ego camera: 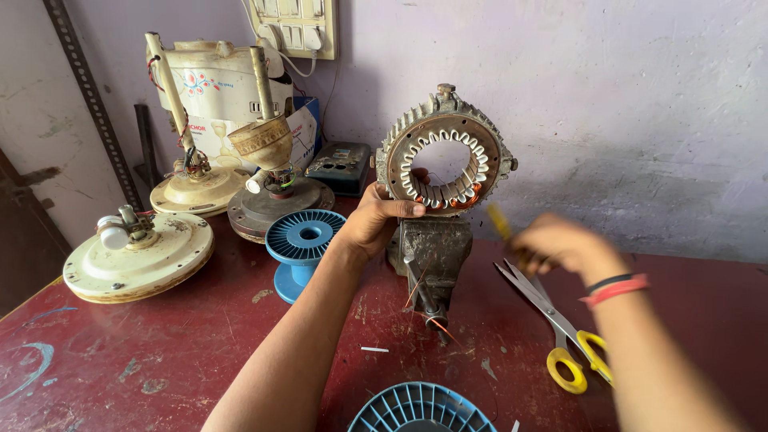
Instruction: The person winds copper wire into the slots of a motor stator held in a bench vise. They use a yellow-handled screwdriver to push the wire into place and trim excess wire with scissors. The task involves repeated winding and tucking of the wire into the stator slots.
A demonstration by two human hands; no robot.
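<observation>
A round metal motor stator [445, 150] with white slot liners and copper windings stands upright, clamped in a small grey bench vise [430, 254]. My left hand [376, 220] grips the stator's lower left rim, thumb across its front face. My right hand [560, 244], blurred by motion, sits to the right of the vise and pinches a thin yellow stick [499, 221] that points toward the stator. Red and black bands circle my right wrist.
Yellow-handled scissors [560, 324] lie on the dark red table [160, 352]. Two blue spools [302, 244] [420, 408] stand left of the vise and at the front edge. Several cream ceiling-fan motors [136, 252] crowd the back left by the wall.
</observation>
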